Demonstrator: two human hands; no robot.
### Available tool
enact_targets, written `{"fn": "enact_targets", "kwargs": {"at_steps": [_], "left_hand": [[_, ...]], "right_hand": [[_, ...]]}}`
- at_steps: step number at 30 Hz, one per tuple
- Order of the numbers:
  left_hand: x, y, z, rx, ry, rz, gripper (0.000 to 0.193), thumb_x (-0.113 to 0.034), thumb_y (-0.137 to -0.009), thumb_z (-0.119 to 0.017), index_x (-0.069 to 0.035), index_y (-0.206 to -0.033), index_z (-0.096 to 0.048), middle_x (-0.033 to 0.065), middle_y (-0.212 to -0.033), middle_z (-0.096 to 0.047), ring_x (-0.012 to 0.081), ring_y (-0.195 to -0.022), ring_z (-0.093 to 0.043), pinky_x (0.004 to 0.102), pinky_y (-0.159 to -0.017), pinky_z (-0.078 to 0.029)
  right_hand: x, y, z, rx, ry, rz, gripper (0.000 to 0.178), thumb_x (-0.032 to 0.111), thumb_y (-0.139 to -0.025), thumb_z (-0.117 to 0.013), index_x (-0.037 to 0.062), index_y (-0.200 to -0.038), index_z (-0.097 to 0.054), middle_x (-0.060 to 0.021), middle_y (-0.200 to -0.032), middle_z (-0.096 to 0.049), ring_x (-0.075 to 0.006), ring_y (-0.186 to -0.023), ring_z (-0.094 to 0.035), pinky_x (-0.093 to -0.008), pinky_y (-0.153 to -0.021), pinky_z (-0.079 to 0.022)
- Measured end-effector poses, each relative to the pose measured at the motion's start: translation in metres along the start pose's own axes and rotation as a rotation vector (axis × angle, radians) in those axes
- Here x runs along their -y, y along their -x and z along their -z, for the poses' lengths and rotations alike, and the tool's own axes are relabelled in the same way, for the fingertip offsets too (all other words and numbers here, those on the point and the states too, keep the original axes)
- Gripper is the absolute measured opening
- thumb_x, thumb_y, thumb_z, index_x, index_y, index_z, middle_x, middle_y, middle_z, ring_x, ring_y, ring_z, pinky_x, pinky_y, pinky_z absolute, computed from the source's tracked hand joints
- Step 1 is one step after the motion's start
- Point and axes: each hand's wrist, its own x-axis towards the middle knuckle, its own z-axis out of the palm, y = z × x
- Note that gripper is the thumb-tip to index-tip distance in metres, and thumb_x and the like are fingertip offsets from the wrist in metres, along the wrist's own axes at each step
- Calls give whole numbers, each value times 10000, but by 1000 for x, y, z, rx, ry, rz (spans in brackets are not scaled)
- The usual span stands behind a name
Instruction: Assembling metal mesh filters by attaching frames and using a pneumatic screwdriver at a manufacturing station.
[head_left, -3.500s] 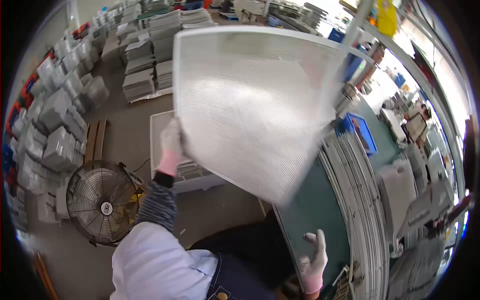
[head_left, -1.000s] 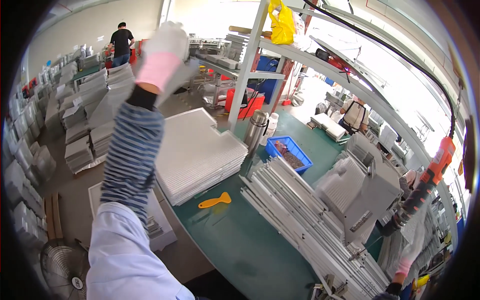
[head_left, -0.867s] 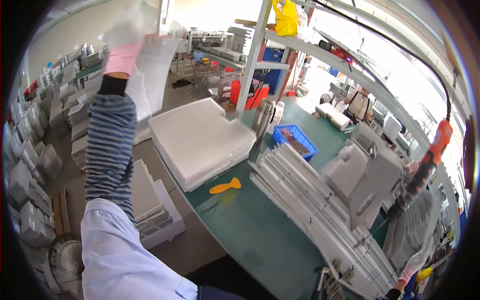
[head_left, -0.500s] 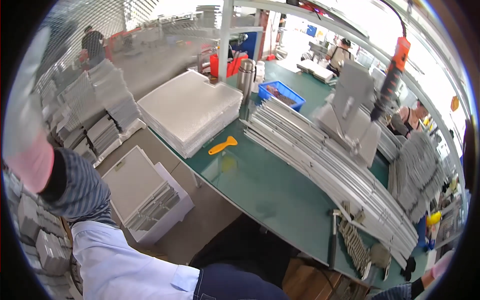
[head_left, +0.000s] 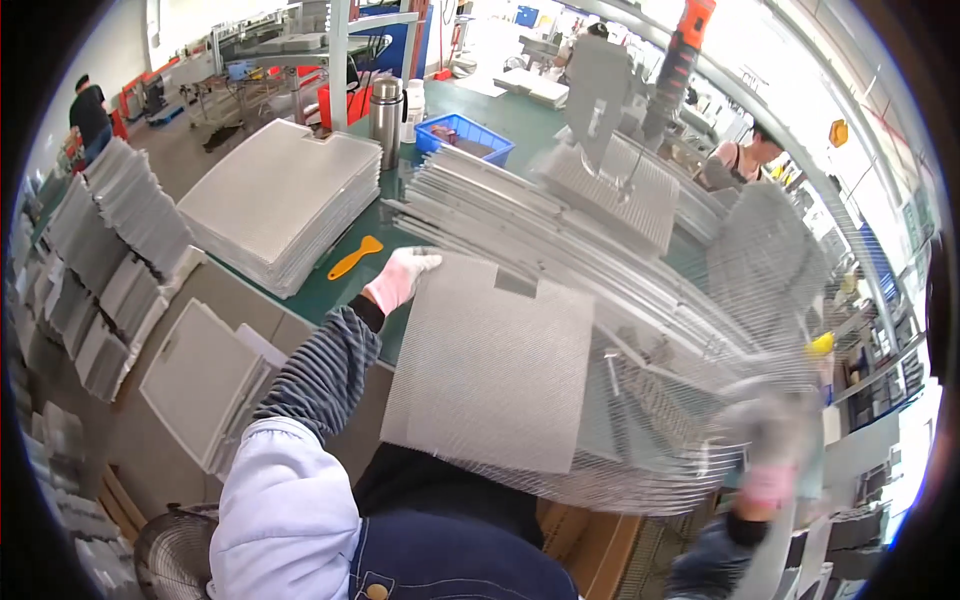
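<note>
Left hand [head_left: 402,277] swung down from upper left, fingers pinching top-left corner of notched mesh [head_left: 485,370] over near edge of tabletop [head_left: 318,295]. Right hand [head_left: 785,430] all blur, can't tell its grip. Mesh looks light, kinda bendy, easily creased; edges safest hold imo.

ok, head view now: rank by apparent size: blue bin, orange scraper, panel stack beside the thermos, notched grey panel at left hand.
1. Notched grey panel
2. Panel stack
3. Blue bin
4. Orange scraper
Apparent size only: the first looks nearest the camera.
</note>
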Motion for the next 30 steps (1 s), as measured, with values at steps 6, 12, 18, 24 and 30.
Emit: {"fn": "enact_targets", "kwargs": {"at_steps": [6, 12, 18, 24, 30], "left_hand": [[32, -25, -8, 230, 96, -28, 376, -97, -929, -573, 6, -1288, -531, 100, -1191, -620, 182, -1018, -620, 291, -904, -494], [34, -23, -16, 71, -637, -626, 401, -270, -1033, -354, -9, -1202, -607, 54, -1147, -651, 136, -1068, -590, 264, -955, -447], [22, -28, -14, -23, -90, -26, 403, -294, -1028, -368, -23, -1162, -634, 39, -1118, -644, 112, -1028, -575, 260, -935, -434], [16, -28, -49, 102, -325, -134, 330, -204, -963, -502, -10, -1215, -592, 42, -1134, -622, 109, -1064, -540, 247, -958, -401], [27, -36, -18, 45, -567, -193, 387, -137, -985, -425, 43, -1318, -508, 96, -1338, -541, 153, -1237, -474, 274, -1068, -324]], "right_hand": [[-125, -5, -137, 108, -736, -764, 446, -20, -874, -501, -13, -1315, -436, -202, -1077, -638, -296, -816, -689, -364, -619, -603], [-183, -16, -165, 75, -868, -814, 450, -52, -859, -508, -29, -1304, -448, -210, -1089, -635, -296, -869, -683, -361, -727, -592], [-203, -20, -172, 10, -891, -866, 454, -12, -870, -534, -58, -1312, -443, -223, -1112, -625, -309, -870, -686, -379, -668, -603], [-221, -16, -166, 11, -816, -859, 435, 5, -873, -555, -60, -1295, -472, -202, -1119, -626, -276, -890, -681, -384, -761, -582], [-219, -23, -171, 164, -758, -867, 428, 97, -910, -593, -42, -1296, -475, -166, -1045, -646, -220, -870, -674, -342, -722, -579]]}}
